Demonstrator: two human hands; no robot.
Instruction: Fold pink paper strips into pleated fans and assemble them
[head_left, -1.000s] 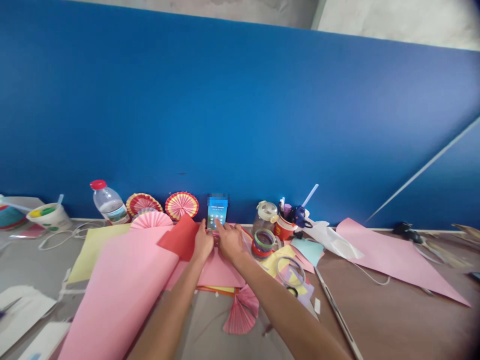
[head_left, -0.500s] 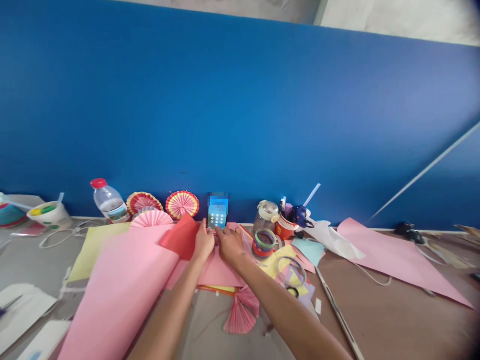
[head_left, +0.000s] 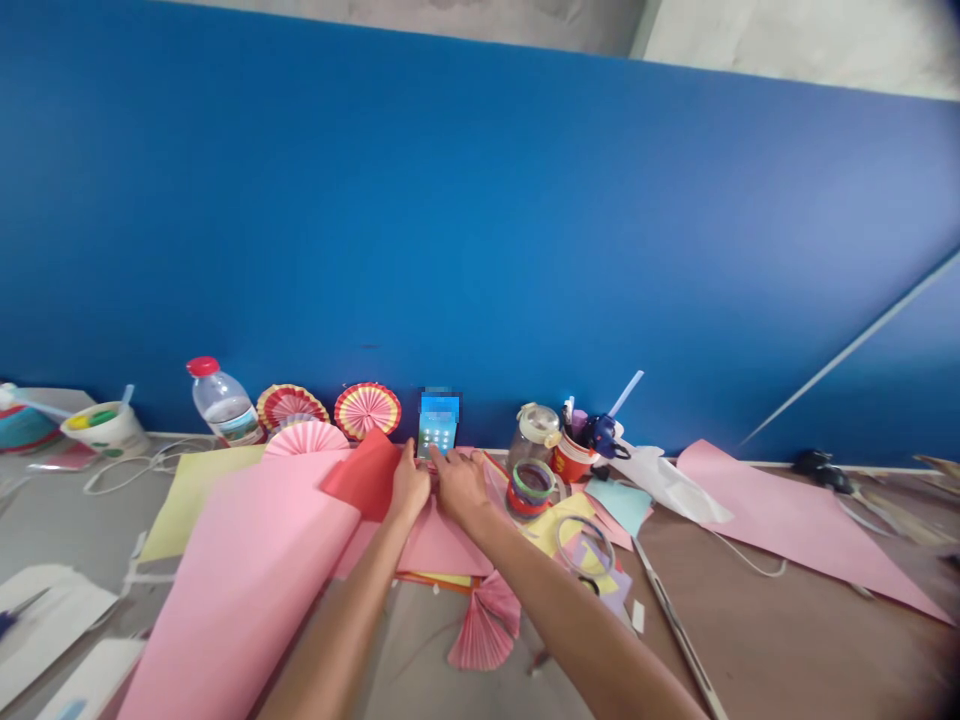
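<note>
A phone [head_left: 438, 425] with a lit blue screen and rows of keys leans upright against the blue partition. My left hand [head_left: 411, 485] is at its lower left edge, thumb and fingers closed about the corner, the hold partly hidden. My right hand [head_left: 460, 482] rests at the lower right, with its index finger stretched to the bottom of the screen and the other fingers bent. Under both hands lie pink sheets [head_left: 442, 545]. Just left of my left hand is a red paper piece [head_left: 365, 474], on a large curled pink sheet [head_left: 255, 560].
Pleated paper rosettes [head_left: 367, 411] and a bottle [head_left: 225, 405] stand along the blue partition [head_left: 450, 200]. To the right are a jar [head_left: 535, 432], tape rolls [head_left: 531, 482], a red cup [head_left: 572, 460] and a long metal strip [head_left: 679, 625]. A pink paper fan [head_left: 486, 630] lies in front.
The view has shifted slightly, so everything sits a little further right. My right index finger has risen slightly at the bottom of the phone's screen; my left hand stays in place.
</note>
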